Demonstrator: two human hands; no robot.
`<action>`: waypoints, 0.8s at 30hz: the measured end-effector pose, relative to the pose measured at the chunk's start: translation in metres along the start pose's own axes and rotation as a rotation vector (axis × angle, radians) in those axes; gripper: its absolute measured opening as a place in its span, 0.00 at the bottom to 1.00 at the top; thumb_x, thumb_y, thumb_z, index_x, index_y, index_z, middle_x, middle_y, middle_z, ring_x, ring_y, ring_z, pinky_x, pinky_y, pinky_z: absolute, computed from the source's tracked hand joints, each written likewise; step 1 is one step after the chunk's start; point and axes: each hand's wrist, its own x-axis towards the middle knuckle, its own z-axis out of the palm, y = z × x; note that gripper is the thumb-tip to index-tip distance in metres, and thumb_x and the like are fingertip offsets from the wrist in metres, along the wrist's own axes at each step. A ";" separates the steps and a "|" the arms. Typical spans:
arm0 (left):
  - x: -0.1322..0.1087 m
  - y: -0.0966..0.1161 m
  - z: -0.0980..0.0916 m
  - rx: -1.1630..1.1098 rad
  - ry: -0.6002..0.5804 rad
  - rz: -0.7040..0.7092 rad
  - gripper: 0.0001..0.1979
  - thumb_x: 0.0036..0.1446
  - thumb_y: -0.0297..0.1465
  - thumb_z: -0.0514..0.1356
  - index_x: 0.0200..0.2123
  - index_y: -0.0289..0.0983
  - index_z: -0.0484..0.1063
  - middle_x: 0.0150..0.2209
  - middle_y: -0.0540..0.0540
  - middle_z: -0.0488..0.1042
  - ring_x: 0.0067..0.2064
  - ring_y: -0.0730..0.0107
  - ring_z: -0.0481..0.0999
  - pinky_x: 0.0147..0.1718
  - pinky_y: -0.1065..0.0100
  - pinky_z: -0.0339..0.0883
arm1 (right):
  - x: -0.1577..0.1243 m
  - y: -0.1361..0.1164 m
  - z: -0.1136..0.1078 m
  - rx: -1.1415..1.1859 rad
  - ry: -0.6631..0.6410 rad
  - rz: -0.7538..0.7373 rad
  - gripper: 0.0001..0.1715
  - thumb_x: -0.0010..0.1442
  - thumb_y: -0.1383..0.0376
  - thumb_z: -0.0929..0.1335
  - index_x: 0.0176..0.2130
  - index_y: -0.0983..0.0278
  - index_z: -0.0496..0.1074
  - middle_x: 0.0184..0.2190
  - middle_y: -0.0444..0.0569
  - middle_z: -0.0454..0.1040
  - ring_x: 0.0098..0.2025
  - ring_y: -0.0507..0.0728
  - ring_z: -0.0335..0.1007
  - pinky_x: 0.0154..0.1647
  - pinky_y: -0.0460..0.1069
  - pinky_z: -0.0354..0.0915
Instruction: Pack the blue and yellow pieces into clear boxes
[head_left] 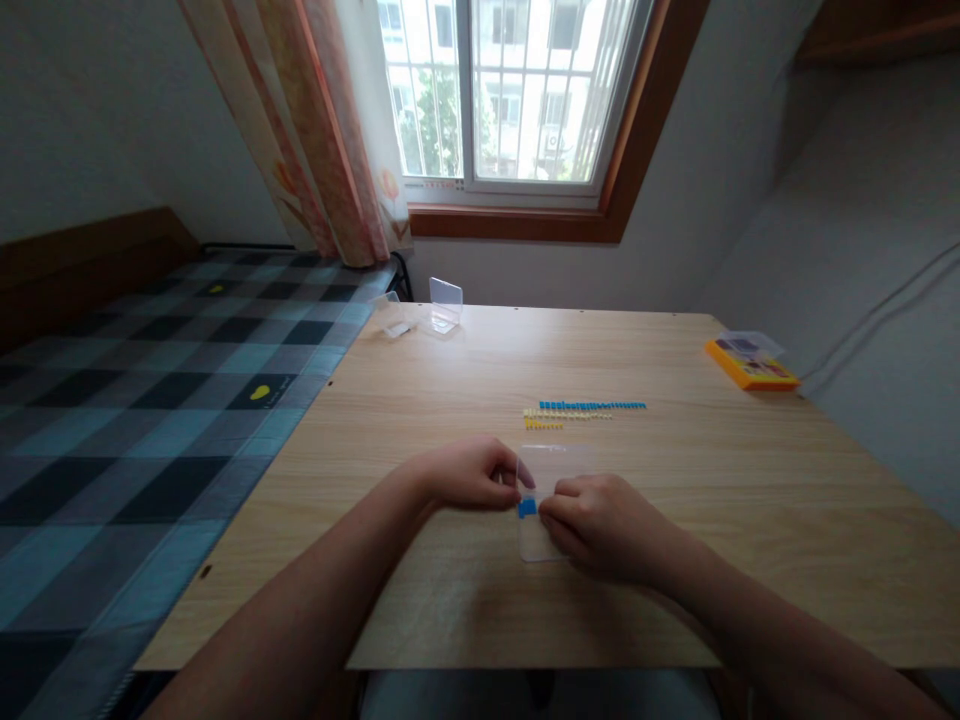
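A clear, flat plastic plate or shallow box (541, 548) lies on the table in front of me, and a small block of blue pieces (527, 508) sits near its left edge. My left hand (476, 474) grips that left edge, its thumb beside the blue pieces and a finger reaching over the plastic. Over the right part of the plastic is my right hand (592, 520), closed in a pinch just right of the blue pieces. Whatever its fingertips hold is hidden. Beyond the plastic lie rows of small blue pieces (592, 406), cream pieces (568, 414) and yellow pieces (543, 426).
Two open clear plastic boxes, one upright (445, 305) and one beside it (393, 316), stand at the table's far left. A yellow-orange box (752, 368) with a clear lid sits at the far right. A checked bed (225, 400) borders the wooden table (750, 490) on the left.
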 end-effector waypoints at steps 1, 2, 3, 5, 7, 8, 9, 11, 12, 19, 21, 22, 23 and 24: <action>0.000 0.001 0.000 -0.002 0.000 0.002 0.19 0.54 0.28 0.62 0.49 0.31 0.81 0.24 0.53 0.72 0.26 0.74 0.68 0.25 0.73 0.58 | 0.000 0.000 0.000 -0.002 0.004 -0.003 0.11 0.65 0.68 0.66 0.31 0.63 0.74 0.30 0.46 0.77 0.27 0.51 0.64 0.29 0.51 0.46; 0.000 0.001 0.000 -0.004 0.000 0.002 0.19 0.54 0.28 0.62 0.49 0.31 0.81 0.24 0.54 0.72 0.26 0.74 0.68 0.25 0.73 0.58 | -0.001 0.001 0.000 -0.004 0.012 -0.005 0.10 0.65 0.68 0.66 0.31 0.63 0.74 0.29 0.46 0.77 0.26 0.51 0.64 0.29 0.51 0.46; 0.000 0.002 0.000 -0.005 0.000 -0.001 0.19 0.53 0.28 0.62 0.49 0.31 0.81 0.24 0.54 0.71 0.26 0.74 0.68 0.25 0.73 0.59 | -0.001 0.001 0.000 -0.006 0.022 -0.009 0.10 0.65 0.68 0.66 0.31 0.63 0.74 0.29 0.46 0.77 0.26 0.51 0.64 0.29 0.51 0.46; -0.001 0.002 -0.001 -0.010 0.001 -0.010 0.20 0.53 0.28 0.62 0.49 0.31 0.81 0.24 0.54 0.71 0.26 0.74 0.67 0.24 0.73 0.59 | -0.001 0.001 0.000 -0.003 0.050 -0.025 0.10 0.64 0.68 0.66 0.31 0.63 0.74 0.29 0.45 0.77 0.26 0.51 0.64 0.29 0.51 0.47; -0.001 0.001 -0.001 -0.019 -0.001 -0.011 0.20 0.53 0.29 0.63 0.49 0.32 0.81 0.24 0.54 0.70 0.26 0.74 0.67 0.24 0.73 0.58 | -0.001 0.000 -0.001 0.012 0.098 -0.054 0.10 0.64 0.68 0.66 0.31 0.63 0.74 0.29 0.45 0.77 0.27 0.51 0.65 0.29 0.51 0.48; -0.001 0.001 -0.001 -0.025 -0.004 -0.008 0.20 0.53 0.29 0.63 0.50 0.32 0.81 0.24 0.54 0.70 0.26 0.74 0.67 0.24 0.73 0.58 | -0.002 -0.001 -0.001 0.022 0.133 -0.072 0.10 0.65 0.68 0.66 0.32 0.63 0.75 0.29 0.45 0.77 0.27 0.51 0.65 0.29 0.51 0.49; -0.001 0.001 -0.001 -0.029 -0.009 -0.004 0.20 0.54 0.30 0.63 0.50 0.32 0.81 0.24 0.54 0.70 0.26 0.74 0.67 0.24 0.73 0.58 | -0.002 -0.002 -0.002 0.035 0.176 -0.093 0.11 0.66 0.68 0.65 0.33 0.62 0.76 0.28 0.45 0.76 0.27 0.52 0.65 0.29 0.50 0.50; -0.001 0.000 -0.002 -0.032 -0.017 0.001 0.20 0.54 0.31 0.64 0.50 0.32 0.80 0.24 0.54 0.70 0.26 0.74 0.67 0.25 0.73 0.58 | -0.004 -0.004 -0.004 0.057 0.286 -0.139 0.12 0.67 0.68 0.64 0.36 0.62 0.77 0.27 0.45 0.75 0.27 0.52 0.66 0.29 0.50 0.51; -0.001 0.000 -0.002 -0.030 -0.017 0.002 0.20 0.54 0.31 0.64 0.50 0.33 0.80 0.25 0.54 0.70 0.27 0.74 0.67 0.25 0.73 0.58 | -0.006 -0.004 -0.006 0.063 0.354 -0.162 0.12 0.67 0.68 0.64 0.37 0.62 0.77 0.27 0.45 0.75 0.26 0.52 0.65 0.28 0.50 0.52; 0.000 -0.002 -0.003 -0.050 -0.019 -0.020 0.22 0.53 0.33 0.65 0.51 0.33 0.80 0.27 0.53 0.73 0.27 0.73 0.68 0.26 0.72 0.59 | -0.011 0.018 -0.042 0.226 0.631 -0.003 0.12 0.68 0.67 0.65 0.42 0.62 0.79 0.28 0.47 0.77 0.30 0.53 0.71 0.33 0.49 0.64; 0.000 -0.002 -0.002 -0.063 -0.014 -0.036 0.22 0.53 0.33 0.65 0.51 0.32 0.80 0.27 0.53 0.73 0.28 0.73 0.68 0.26 0.72 0.59 | -0.004 0.036 -0.052 0.263 0.619 0.112 0.13 0.68 0.65 0.65 0.41 0.62 0.80 0.30 0.49 0.79 0.31 0.54 0.72 0.35 0.49 0.66; 0.000 -0.002 -0.002 -0.066 -0.012 -0.040 0.22 0.53 0.34 0.65 0.51 0.33 0.80 0.27 0.53 0.73 0.28 0.73 0.68 0.26 0.72 0.59 | 0.002 0.046 -0.056 0.259 0.610 0.157 0.13 0.68 0.63 0.66 0.40 0.62 0.81 0.30 0.49 0.79 0.31 0.55 0.72 0.35 0.50 0.66; 0.000 -0.002 -0.002 -0.068 -0.009 -0.043 0.22 0.53 0.34 0.66 0.50 0.33 0.80 0.27 0.52 0.73 0.28 0.73 0.68 0.26 0.72 0.59 | 0.008 0.056 -0.059 0.243 0.593 0.194 0.13 0.67 0.62 0.66 0.40 0.62 0.81 0.30 0.49 0.80 0.32 0.55 0.72 0.37 0.51 0.66; 0.000 -0.002 -0.002 -0.069 -0.008 -0.044 0.22 0.53 0.34 0.66 0.50 0.33 0.80 0.27 0.52 0.73 0.28 0.73 0.68 0.26 0.72 0.59 | 0.015 0.066 -0.060 0.222 0.579 0.220 0.13 0.66 0.62 0.67 0.39 0.62 0.82 0.31 0.50 0.81 0.34 0.56 0.73 0.39 0.51 0.67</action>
